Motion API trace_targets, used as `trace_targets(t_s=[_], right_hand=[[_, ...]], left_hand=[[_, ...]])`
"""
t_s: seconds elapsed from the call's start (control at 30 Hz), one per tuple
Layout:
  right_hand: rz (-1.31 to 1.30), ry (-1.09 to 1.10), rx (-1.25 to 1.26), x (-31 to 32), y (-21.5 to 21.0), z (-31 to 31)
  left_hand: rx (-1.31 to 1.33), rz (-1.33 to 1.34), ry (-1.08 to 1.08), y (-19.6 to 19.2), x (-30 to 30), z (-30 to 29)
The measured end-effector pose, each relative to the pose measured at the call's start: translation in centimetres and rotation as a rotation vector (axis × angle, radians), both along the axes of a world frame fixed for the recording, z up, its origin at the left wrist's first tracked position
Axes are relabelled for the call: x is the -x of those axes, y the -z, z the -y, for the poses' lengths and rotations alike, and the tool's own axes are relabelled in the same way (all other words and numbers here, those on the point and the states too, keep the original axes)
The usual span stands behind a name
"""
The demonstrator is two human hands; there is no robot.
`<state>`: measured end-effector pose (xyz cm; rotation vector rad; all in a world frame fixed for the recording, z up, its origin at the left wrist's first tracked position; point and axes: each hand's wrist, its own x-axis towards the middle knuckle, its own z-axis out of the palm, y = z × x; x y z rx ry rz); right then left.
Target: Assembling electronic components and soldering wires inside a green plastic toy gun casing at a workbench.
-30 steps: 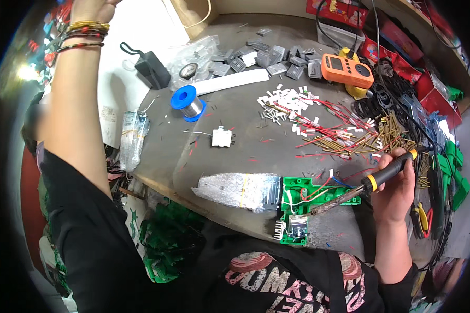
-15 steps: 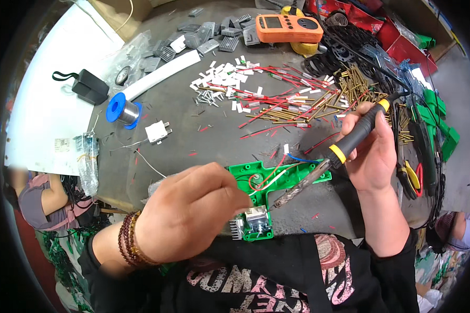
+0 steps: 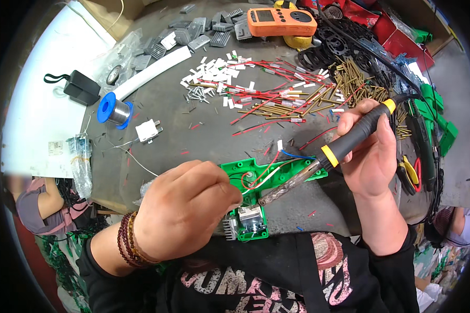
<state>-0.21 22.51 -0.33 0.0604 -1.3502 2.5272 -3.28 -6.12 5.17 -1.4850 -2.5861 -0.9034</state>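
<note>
My right hand (image 3: 369,161) grips a soldering iron (image 3: 356,134) with a black and yellow handle. The iron slants down to the left, its tip over the green plastic housing (image 3: 234,170), just above a metal-and-clear component (image 3: 251,219) at the near end. Left of that, my left hand (image 3: 188,208) is closed in a pinch. A thin solder wire (image 3: 141,163) runs from the spool side of the table to beneath this hand; the fingertips' hold is mostly hidden. Red, white and blue wires (image 3: 260,180) lie in the housing, and a silvery finned piece (image 3: 229,229) sits beside the component.
A blue solder spool (image 3: 105,108) and a white plug-like part (image 3: 147,130) are at left. Beyond lie white-tagged red leads (image 3: 266,94), brass rods (image 3: 350,83), grey blocks (image 3: 197,30) and an orange meter (image 3: 282,23). Pliers (image 3: 410,175) rest at right.
The soldering iron's tip has moved left, closer to the component in the housing. My left hand stays pinched beside it. The whole view has shifted slightly.
</note>
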Motion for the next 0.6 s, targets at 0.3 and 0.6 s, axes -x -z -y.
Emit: trace_targets(t_s=[0.3,0.6], right_hand=[[-0.051,-0.012,-0.019,-0.24,-0.17,-0.02],[-0.086,-0.016,-0.057,-0.18,0.03,-0.16]], left_hand=[[0.011,0.042,0.017,0.29,-0.16,-0.18],[0.047,-0.008,0.074,0.57,-0.21,-0.45]])
